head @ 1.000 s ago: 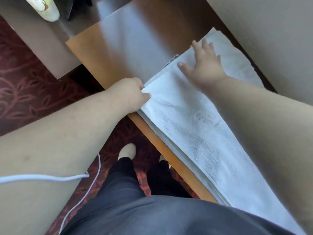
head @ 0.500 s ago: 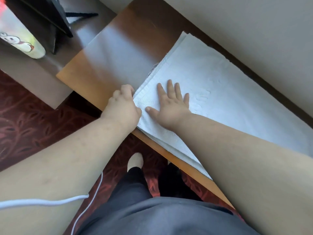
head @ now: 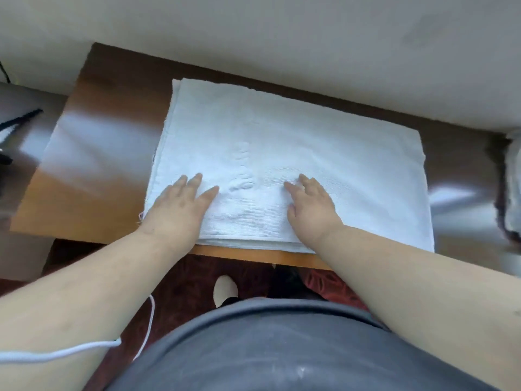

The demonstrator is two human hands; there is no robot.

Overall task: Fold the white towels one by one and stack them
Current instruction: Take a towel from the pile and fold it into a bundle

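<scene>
A folded white towel (head: 324, 142) lies flat on the wooden table (head: 112, 88), on top of other white towels whose layered edges show along its left and near sides. My left hand (head: 177, 207) presses flat on the towel's near left part, fingers straight. My right hand (head: 313, 207) lies palm down near the middle of the front edge, fingers spread. An embossed mark sits between the two hands.
A pale wall (head: 282, 32) runs behind the table. Another whitish cloth (head: 513, 193) shows at the right edge. A lower grey surface with a black object (head: 19, 119) is on the left. A white cord (head: 84, 347) crosses my left forearm. Patterned red carpet lies below.
The view has swung square onto the towel. My left hand went from gripping the towel's corner to lying flat on it. My right hand slid right along the front part.
</scene>
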